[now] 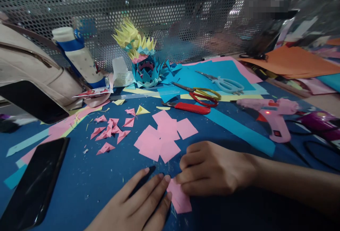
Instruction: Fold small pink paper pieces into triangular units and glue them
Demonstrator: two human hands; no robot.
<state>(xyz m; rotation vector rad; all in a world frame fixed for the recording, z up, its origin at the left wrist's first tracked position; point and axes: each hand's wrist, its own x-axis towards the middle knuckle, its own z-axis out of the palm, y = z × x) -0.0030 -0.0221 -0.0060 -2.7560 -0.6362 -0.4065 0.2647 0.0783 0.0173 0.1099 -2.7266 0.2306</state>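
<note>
Flat on the blue table lies a small piece of pink paper (181, 200) with a crease across it. The fingertips of my left hand (139, 202) rest at its left edge, fingers stretched out and spread. My right hand (212, 169) is curled over the paper's top right edge, fingers closed against it; the thumb side is partly hidden. Just beyond my hands are several loose pink paper squares (166, 135), overlapping. Small folded pink paper triangles (113, 126) lie in a loose heap to their left.
Behind the squares lie a red utility knife (192, 108), red-and-yellow scissors (204, 94) and light blue scissors (228, 84). A pink glue gun (276, 112) with a lit light stands right. A folded-paper model (145, 64) stands at the back. Two phones (37, 181) and a bottle (79, 57) are left.
</note>
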